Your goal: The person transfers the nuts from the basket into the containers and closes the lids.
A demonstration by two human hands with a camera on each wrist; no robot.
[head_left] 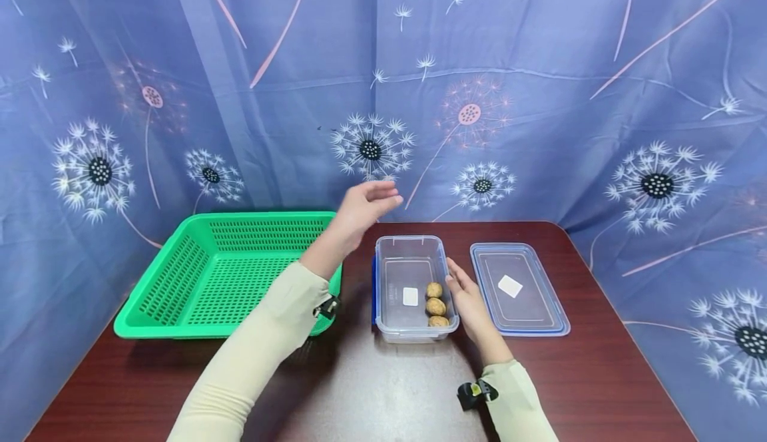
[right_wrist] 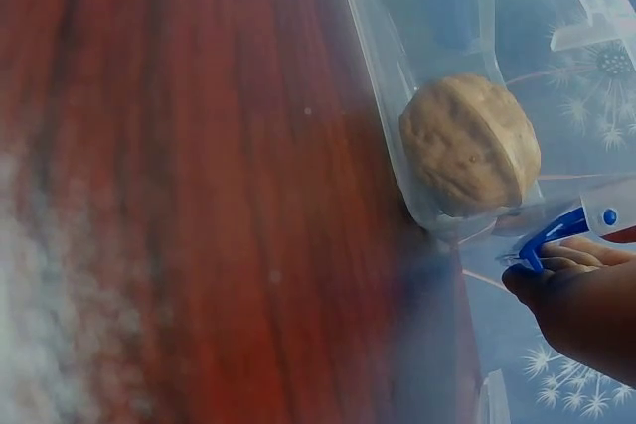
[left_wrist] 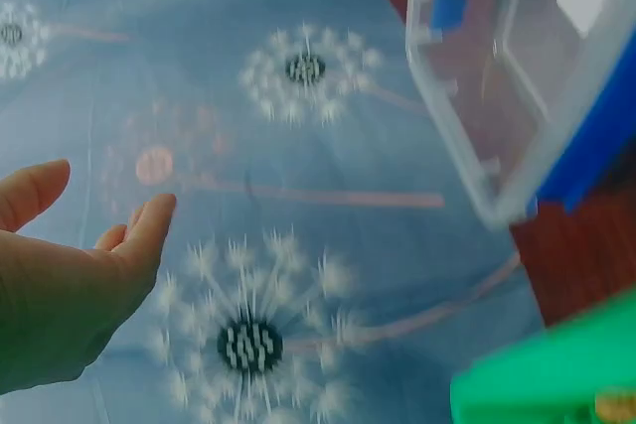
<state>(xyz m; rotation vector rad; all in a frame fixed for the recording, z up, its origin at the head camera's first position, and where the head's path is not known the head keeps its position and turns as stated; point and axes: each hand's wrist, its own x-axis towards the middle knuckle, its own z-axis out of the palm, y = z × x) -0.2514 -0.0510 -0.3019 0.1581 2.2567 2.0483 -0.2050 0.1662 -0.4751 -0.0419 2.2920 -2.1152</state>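
A clear plastic food container (head_left: 403, 330) with blue side latches stands on the table. Three walnuts (head_left: 435, 307) lie in a row along its right wall; one walnut (right_wrist: 469, 146) shows close up in the right wrist view. My right hand (head_left: 473, 312) holds the container's right side, with thumb and fingers at the blue latch (right_wrist: 556, 235). Raised above the table's back edge, my left hand (head_left: 370, 208) has loosely bent fingers and nothing in them, as the left wrist view of that hand (left_wrist: 84, 290) also shows.
A green slotted basket (head_left: 162, 330) stands on the left, partly behind my left forearm. One walnut (left_wrist: 616, 406) shows in it at the left wrist view's corner. The clear lid (head_left: 530, 302) lies right of the container. A blue dandelion-print curtain (head_left: 287, 129) hangs behind the table.
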